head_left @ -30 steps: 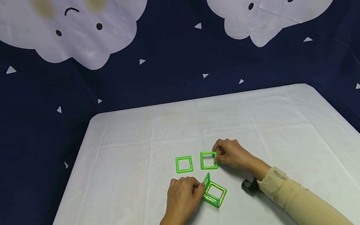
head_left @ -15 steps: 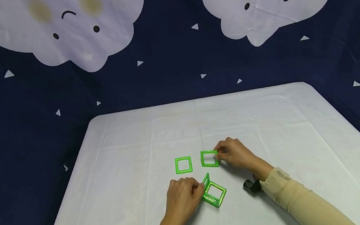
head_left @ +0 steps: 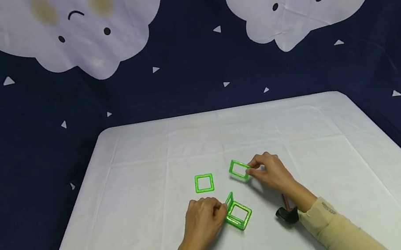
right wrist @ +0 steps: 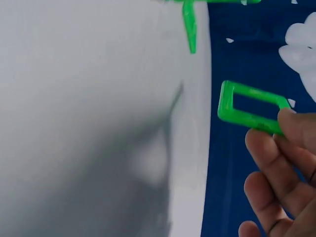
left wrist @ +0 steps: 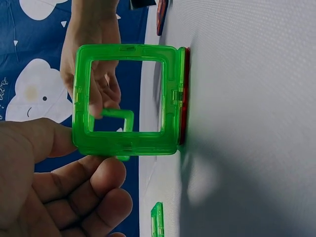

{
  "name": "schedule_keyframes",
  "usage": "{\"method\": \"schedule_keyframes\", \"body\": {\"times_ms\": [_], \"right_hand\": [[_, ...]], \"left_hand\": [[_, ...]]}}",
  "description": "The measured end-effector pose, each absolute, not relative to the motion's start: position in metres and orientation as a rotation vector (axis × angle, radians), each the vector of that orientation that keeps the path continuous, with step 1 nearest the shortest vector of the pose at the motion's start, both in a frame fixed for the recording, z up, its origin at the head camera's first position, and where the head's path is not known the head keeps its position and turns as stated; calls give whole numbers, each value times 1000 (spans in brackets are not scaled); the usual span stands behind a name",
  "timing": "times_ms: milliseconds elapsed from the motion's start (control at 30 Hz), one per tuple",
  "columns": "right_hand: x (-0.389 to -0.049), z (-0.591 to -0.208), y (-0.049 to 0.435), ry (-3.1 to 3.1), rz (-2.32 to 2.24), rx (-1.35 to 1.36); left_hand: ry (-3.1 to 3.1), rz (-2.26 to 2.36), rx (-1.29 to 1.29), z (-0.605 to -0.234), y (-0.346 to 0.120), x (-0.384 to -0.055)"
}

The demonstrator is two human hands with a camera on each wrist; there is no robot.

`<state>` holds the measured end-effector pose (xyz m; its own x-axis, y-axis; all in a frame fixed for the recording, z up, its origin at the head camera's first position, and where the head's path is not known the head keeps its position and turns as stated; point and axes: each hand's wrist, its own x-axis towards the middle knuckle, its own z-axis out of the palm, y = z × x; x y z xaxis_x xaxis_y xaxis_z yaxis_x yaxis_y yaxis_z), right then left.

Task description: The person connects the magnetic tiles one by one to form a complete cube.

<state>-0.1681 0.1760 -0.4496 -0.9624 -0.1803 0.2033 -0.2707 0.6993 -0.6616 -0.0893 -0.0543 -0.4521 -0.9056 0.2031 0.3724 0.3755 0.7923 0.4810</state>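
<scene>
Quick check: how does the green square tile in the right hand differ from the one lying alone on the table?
The held tile is raised and tilted; the lone tile lies flat on the white tablecloth. The right hand pinches the held tile, while neither of the hands touches the lone tile. Both are green square frames with open centres.
</scene>
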Motion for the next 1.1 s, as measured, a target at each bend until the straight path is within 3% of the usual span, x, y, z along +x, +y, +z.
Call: {"method": "schedule_keyframes", "body": {"times_ms": [600,1100], "right_hand": [[-108,-454,172,-2723,1054,172],[-99,-465,164,-2569,916,371]], "left_hand": [[-2596,-826,-480,-456,-58,-84],[-2614,-854,-503,-456,-59,-81]]}}
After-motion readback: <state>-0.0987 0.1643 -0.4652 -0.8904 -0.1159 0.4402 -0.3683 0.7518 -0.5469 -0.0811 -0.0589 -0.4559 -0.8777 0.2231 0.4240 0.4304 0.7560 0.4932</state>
